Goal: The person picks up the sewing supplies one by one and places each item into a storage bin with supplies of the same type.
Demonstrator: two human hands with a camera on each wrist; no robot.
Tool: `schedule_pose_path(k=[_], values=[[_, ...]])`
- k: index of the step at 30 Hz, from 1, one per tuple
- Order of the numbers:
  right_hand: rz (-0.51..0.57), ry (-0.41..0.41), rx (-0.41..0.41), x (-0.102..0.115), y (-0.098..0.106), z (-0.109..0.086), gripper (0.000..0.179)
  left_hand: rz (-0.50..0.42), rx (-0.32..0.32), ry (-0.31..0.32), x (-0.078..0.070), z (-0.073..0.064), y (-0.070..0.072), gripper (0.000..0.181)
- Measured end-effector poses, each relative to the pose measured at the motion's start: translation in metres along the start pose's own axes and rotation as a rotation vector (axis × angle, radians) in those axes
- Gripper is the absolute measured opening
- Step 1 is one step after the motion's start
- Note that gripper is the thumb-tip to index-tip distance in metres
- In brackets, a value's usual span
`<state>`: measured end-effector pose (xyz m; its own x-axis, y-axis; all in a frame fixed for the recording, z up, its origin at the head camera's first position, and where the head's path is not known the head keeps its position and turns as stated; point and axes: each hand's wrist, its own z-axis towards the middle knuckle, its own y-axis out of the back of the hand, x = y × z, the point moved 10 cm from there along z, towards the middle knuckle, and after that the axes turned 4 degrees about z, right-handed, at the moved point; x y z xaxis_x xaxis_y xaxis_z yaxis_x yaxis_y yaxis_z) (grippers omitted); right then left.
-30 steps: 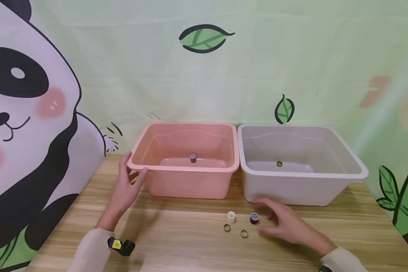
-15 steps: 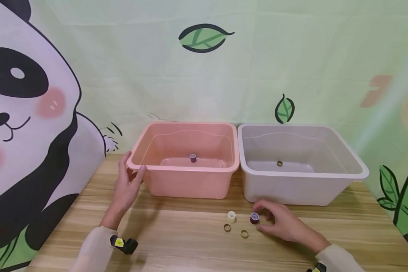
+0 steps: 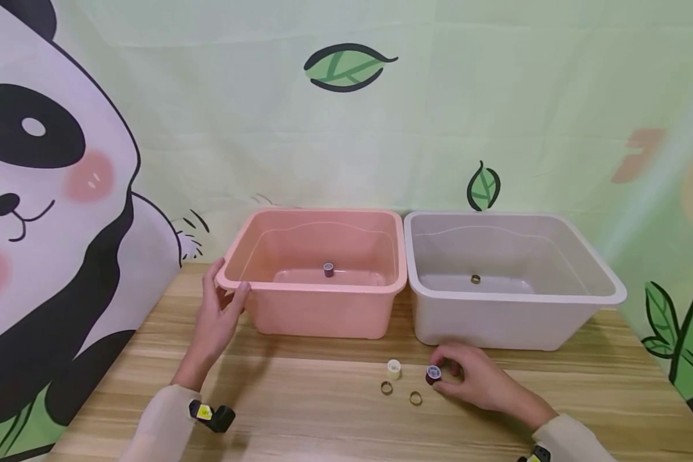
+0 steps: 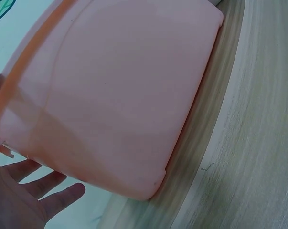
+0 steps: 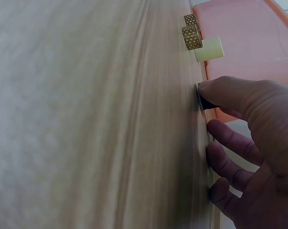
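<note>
Two bins – pink bin left, grey bin right. Three spools: lavender spool inside pink bin, white spool and dark spool nearer, by the tabletop. Three rings: left ring, middle ring, far ring in grey bin. Left hand at pink bin's near left corner, grip loose, fingers extended. Right hand low – thumb and forefinger pinching dark spool.
</note>
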<state>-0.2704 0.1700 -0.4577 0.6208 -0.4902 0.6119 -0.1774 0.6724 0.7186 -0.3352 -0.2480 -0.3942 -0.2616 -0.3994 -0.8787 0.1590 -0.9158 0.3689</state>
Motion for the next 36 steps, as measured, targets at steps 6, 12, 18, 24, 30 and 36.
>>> schedule_pose_path(k=[6, 12, 18, 24, 30, 36], values=[[-0.003, 0.038, -0.012, 0.004, 0.001, 0.001, 0.03, -0.008, 0.0, 0.01, 0.002, 0.001, 0.0, 0.074], [0.054, 0.047, 0.004, 0.01, 0.005, 0.001, 0.03, -0.009, 0.001, 0.028, 0.005, 0.003, -0.002, 0.072], [0.033, 0.117, 0.0, 0.027, 0.013, 0.003, 0.036, -0.034, -0.015, 0.045, 0.011, 0.004, -0.003, 0.07], [-0.06, 0.111, 0.001, 0.038, 0.019, 0.002, 0.039, -0.046, -0.021, 0.042, 0.013, 0.003, -0.003, 0.07], [-0.072, 0.1, 0.032, 0.047, 0.023, 0.003, 0.038, -0.047, -0.012, 0.044, 0.015, 0.004, -0.004, 0.07], [-0.014, 0.095, 0.075, 0.057, 0.026, 0.006, 0.038, -0.034, -0.026, 0.047, 0.017, 0.005, -0.003, 0.07]])
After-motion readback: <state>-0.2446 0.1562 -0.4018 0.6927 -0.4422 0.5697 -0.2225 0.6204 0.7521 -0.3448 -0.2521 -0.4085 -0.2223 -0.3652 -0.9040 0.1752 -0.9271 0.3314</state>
